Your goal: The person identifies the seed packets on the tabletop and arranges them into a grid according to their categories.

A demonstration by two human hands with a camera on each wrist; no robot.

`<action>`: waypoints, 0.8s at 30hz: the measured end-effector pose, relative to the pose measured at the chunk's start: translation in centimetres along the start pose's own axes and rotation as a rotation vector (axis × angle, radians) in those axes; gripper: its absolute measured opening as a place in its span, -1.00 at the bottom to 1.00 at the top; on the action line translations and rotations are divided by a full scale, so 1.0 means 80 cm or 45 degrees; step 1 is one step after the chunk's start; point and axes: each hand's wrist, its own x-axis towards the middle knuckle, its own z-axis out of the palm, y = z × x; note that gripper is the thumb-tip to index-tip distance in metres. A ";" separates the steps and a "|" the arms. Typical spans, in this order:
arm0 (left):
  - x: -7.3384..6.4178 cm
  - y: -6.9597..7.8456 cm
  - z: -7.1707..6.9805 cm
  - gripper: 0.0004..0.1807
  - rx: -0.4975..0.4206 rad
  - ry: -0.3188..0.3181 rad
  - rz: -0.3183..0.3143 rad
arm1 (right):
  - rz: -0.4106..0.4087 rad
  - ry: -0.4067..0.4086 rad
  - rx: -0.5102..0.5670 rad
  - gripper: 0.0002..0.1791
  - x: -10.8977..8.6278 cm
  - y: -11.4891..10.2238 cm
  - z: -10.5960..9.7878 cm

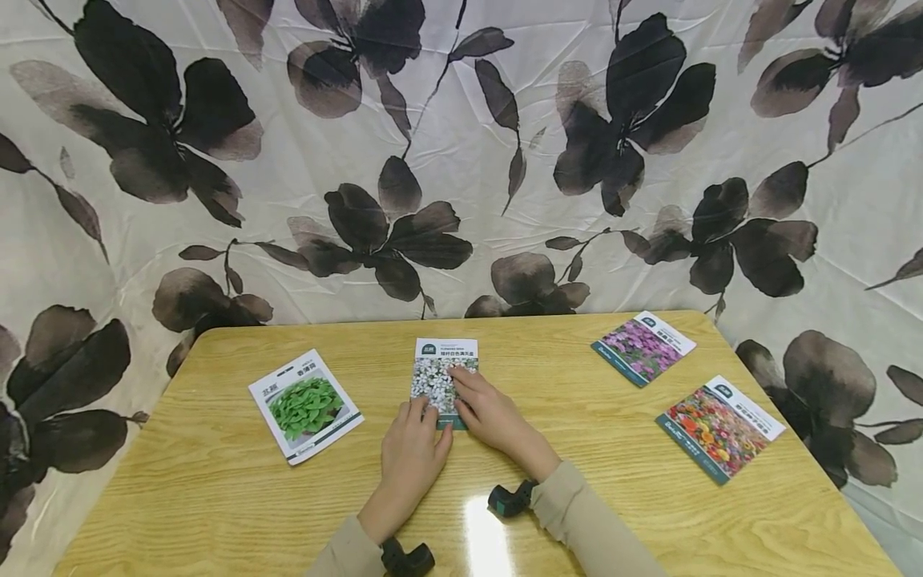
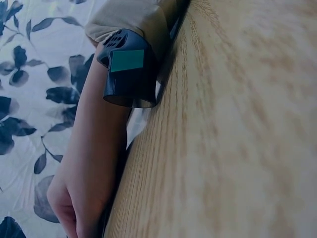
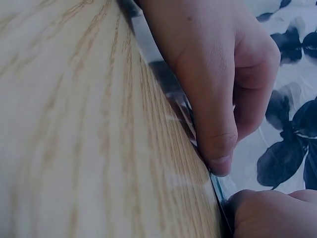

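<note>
A seed packet with white flowers (image 1: 431, 373) lies flat at the middle of the table, both hands on it. My left hand (image 1: 411, 453) rests over its lower left part, the thumb by the bottom edge. From the right, my right hand (image 1: 497, 413) lays its fingers on the flower picture. The right wrist view shows the left hand (image 3: 213, 79) from the thumb side, its thumb tip down at the packet's edge, with part of the right hand (image 3: 275, 215) below. In the left wrist view, the right hand (image 2: 79, 210) is partly cut off.
On the left lies a packet with green leaves (image 1: 306, 409). To the right are a purple-flower packet (image 1: 644, 349) and a mixed-flower packet (image 1: 721, 429). The wooden table (image 1: 216, 513) ends against a floral cloth (image 1: 519, 264). Each wrist wears a black camera (image 1: 510, 498).
</note>
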 end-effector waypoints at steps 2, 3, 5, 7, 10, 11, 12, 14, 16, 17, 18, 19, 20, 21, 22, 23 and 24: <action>0.000 0.000 0.001 -0.68 0.008 0.000 0.005 | -0.008 0.006 0.001 -0.51 -0.001 -0.001 0.000; 0.000 0.000 0.001 -0.67 0.009 -0.001 0.008 | -0.009 0.005 -0.002 -0.51 -0.001 -0.001 -0.001; 0.000 0.000 0.000 -0.68 0.013 -0.001 0.017 | -0.002 -0.004 -0.007 -0.51 -0.002 -0.002 -0.001; 0.001 0.000 0.001 -0.69 0.017 0.005 0.027 | 0.007 -0.016 -0.009 -0.51 -0.003 -0.002 -0.002; 0.001 0.001 0.000 -0.69 0.019 0.022 0.041 | 0.020 -0.029 -0.007 -0.51 -0.003 -0.002 -0.003; 0.001 0.001 0.001 -0.70 0.018 0.028 0.044 | 0.023 -0.029 -0.004 -0.51 -0.003 -0.002 -0.003; 0.001 0.001 0.001 -0.70 0.017 0.032 0.046 | 0.025 -0.027 -0.007 -0.51 -0.003 -0.002 -0.002; 0.002 0.001 0.001 -0.70 0.014 0.037 0.046 | 0.030 -0.023 -0.006 -0.51 -0.003 -0.001 -0.002; 0.002 0.001 0.001 -0.70 0.011 0.038 0.044 | 0.034 -0.024 -0.006 -0.51 -0.003 -0.001 -0.002; 0.001 0.001 0.000 -0.70 0.009 0.038 0.042 | 0.036 -0.026 -0.004 -0.51 -0.003 -0.002 -0.002; 0.001 0.001 0.000 -0.70 0.009 0.038 0.041 | 0.040 -0.032 -0.008 -0.50 -0.003 -0.002 -0.002; 0.001 0.001 0.000 -0.70 0.009 0.038 0.039 | 0.042 -0.036 -0.006 -0.50 -0.003 -0.002 -0.003; 0.001 0.001 0.000 -0.70 0.008 0.039 0.038 | 0.044 -0.043 -0.009 -0.50 -0.004 -0.002 -0.002; 0.000 0.001 0.000 -0.70 0.010 0.042 0.037 | 0.046 -0.050 -0.011 -0.50 -0.004 -0.002 -0.002; 0.000 0.000 0.000 -0.70 0.007 0.044 0.037 | 0.047 -0.054 -0.012 -0.50 -0.004 -0.003 -0.003; 0.000 0.000 0.000 -0.70 0.005 0.048 0.038 | 0.049 -0.057 -0.014 -0.50 -0.004 -0.003 -0.002; 0.000 0.000 0.000 -0.71 0.001 0.052 0.041 | 0.051 -0.058 -0.017 -0.50 -0.004 -0.003 -0.002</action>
